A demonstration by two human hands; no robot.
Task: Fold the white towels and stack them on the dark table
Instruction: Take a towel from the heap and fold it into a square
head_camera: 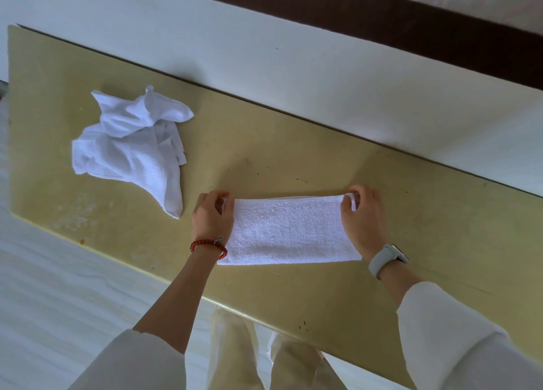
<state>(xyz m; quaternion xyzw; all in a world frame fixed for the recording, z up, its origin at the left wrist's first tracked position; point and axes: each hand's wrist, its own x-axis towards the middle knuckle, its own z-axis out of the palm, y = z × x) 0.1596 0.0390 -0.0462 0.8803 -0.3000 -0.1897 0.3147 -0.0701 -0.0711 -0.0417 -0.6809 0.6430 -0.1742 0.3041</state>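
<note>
2 white towels lie on a yellowish tabletop (293,142) that runs slantwise beneath a pale wall (264,51) crossed by a dark brown band (382,16). The top, scuffed and speckled with small dark marks, meets the wall along its far edge, while its near edge cuts across a whitish floor (58,286). A person in a cream long-sleeved top and light trousers stands at the near edge, both forearms reaching over it. The crumpled towel (132,148) sits bunched and unfolded toward the left end of the top, well apart from the hands. The folded towel (288,231) lies flat as a long rectangle close to the near edge, its long sides running roughly left to right. The left hand (213,216), fingers curled, pinches the far-left corner of that towel, and the right hand (364,216) pinches the far-right corner the same way, a short loop of fabric showing between its thumb and fingers. A grey-strapped watch (388,258) circles the right wrist. A red beaded bracelet (208,247) with a small charm rings the left wrist.
</note>
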